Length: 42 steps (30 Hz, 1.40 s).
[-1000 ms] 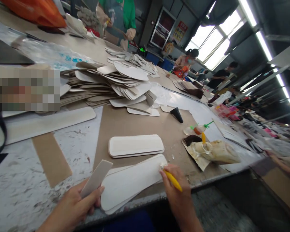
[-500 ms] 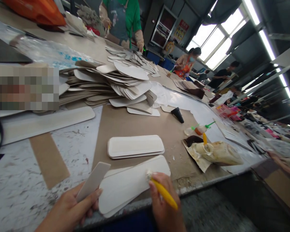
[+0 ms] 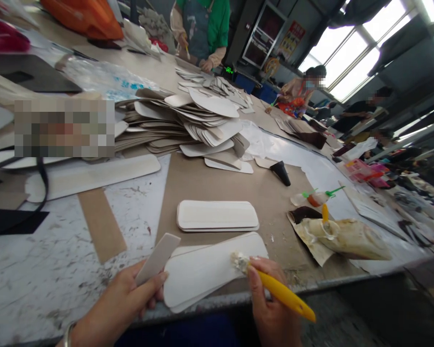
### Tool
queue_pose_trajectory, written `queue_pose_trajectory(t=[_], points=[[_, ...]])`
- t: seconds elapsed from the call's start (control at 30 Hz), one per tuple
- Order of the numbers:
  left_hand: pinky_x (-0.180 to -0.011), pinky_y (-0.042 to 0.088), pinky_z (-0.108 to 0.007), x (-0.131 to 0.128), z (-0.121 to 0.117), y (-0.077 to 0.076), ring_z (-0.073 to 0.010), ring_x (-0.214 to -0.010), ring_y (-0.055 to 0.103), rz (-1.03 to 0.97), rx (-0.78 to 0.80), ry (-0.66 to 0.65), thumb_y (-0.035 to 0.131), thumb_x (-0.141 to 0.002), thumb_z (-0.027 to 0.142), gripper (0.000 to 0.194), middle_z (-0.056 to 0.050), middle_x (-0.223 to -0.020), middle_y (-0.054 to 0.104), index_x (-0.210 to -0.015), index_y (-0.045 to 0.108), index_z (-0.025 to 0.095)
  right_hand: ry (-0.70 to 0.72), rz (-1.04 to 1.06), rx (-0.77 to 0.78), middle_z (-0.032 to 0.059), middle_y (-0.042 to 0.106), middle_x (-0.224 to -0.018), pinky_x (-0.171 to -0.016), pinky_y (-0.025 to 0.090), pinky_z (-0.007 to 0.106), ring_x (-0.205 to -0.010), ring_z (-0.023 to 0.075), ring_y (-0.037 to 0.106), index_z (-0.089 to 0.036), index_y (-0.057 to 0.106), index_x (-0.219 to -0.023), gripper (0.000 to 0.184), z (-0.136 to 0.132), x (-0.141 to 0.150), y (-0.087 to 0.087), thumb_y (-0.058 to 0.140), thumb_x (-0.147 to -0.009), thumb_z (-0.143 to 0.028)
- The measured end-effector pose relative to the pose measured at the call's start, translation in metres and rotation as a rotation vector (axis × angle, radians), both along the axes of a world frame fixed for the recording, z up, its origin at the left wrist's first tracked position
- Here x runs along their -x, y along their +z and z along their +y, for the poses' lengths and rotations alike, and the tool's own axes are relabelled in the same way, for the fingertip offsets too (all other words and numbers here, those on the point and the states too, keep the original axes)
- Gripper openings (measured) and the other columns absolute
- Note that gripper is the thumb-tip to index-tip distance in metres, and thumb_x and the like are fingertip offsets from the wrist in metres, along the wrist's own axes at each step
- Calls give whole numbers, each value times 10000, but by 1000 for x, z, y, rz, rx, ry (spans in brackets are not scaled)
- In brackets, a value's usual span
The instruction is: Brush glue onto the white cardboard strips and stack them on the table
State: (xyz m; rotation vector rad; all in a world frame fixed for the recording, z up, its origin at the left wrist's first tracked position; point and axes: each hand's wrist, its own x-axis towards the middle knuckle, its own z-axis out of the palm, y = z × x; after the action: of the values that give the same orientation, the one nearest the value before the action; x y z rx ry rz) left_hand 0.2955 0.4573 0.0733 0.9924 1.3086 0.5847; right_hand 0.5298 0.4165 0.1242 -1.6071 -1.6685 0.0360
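My left hand (image 3: 125,301) is closed on a narrow grey-white card strip (image 3: 158,258), held tilted above the table's near edge. My right hand (image 3: 269,303) grips a yellow-handled brush (image 3: 275,289); its clogged bristle tip rests on the long white insole-shaped piece (image 3: 206,270) lying in front of me. A second stacked white piece (image 3: 217,215) lies flat just beyond it on brown paper (image 3: 202,185).
A big heap of white and tan cut pieces (image 3: 181,125) fills the table's middle. A glue-smeared container (image 3: 343,233), small squeeze bottles (image 3: 316,198) and a black cone (image 3: 281,172) lie to the right. A long white strip (image 3: 90,176) lies left. Other people work at the far end.
My right hand has drawn the brush back leftward along the white piece from its far end. The view has shifted slightly right; my left hand keeps holding the strip.
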Motion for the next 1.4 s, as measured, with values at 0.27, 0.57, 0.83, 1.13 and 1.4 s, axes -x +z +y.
queue_pose_trajectory(t=[0.27, 0.57, 0.83, 1.13, 1.4], points=[[-393, 343, -215, -2, 3, 21, -115, -383, 427, 42, 27, -16, 603, -596, 560, 391, 17, -437, 514, -541, 547, 177, 94, 46, 26, 58, 638, -842, -752, 531, 304, -833, 175, 620, -188, 585, -926, 119, 12, 7, -14, 498, -854, -150], [-369, 324, -206, -10, -1, 23, -112, -369, 409, 59, -17, 112, 598, -583, 546, 379, 21, -408, 489, -515, 540, 178, -128, -298, -54, 88, 631, -824, -746, 522, 347, -806, 197, 616, -150, 592, -889, 144, 15, -69, -11, 486, -892, -247], [-415, 328, -234, -2, 8, 23, -141, -408, 447, 143, -50, -25, 570, -649, 518, 325, 15, -469, 541, -599, 518, 201, 186, 209, 111, 64, 622, -851, -752, 515, 288, -845, 181, 596, -192, 587, -891, 142, 4, 8, -7, 453, -898, -238], [-433, 313, -227, 0, 7, 64, -112, -418, 426, -25, -188, -8, 461, -755, 582, 416, 24, -464, 506, -667, 539, 182, 223, 726, 308, 29, 581, -692, -623, 481, 229, -680, 155, 565, -199, 596, -735, 378, 27, 46, 13, 443, -864, -519], [-433, 424, -201, -29, 0, 81, -106, -436, 549, -477, 66, 117, 784, -573, 477, 405, -18, -533, 625, -654, 612, 119, 428, 1251, 601, -74, 433, -425, -353, 301, 200, -348, 83, 371, -208, 510, -641, 339, 37, 83, 27, 667, -686, -504]])
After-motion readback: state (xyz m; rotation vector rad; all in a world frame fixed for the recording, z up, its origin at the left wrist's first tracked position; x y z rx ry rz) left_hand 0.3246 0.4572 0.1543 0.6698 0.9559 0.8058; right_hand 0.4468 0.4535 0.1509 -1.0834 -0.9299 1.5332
